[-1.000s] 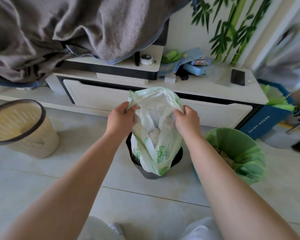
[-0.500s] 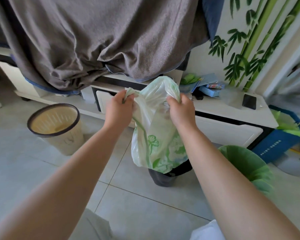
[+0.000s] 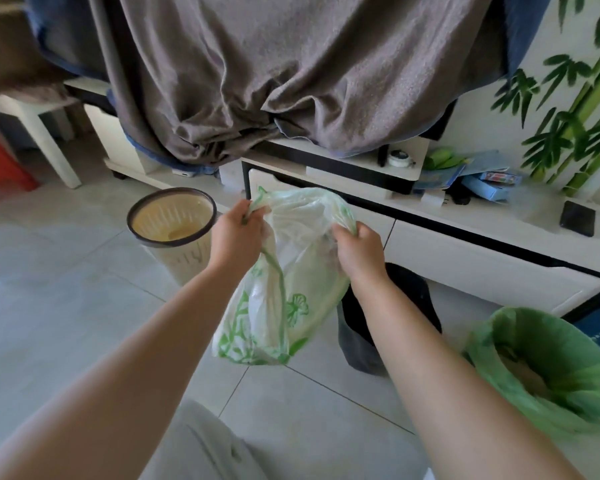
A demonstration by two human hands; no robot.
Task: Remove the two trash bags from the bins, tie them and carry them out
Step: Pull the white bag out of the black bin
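Observation:
A white trash bag with green print hangs in the air over the floor, clear of the small black bin behind and to its right. My left hand grips the bag's top left edge, and my right hand grips its top right edge. At the lower right stands a second bin lined with a green trash bag, with rubbish inside it.
A cream bin with a dark rim stands bare on the tile floor at the left. A low white cabinet runs along the back, holding a phone and small items. A grey blanket hangs above. My knees show at the bottom.
The white bag has been lifted fully out of the black bin and shifted left. My hands have bunched its top edges tighter, and my view has risen and swung left.

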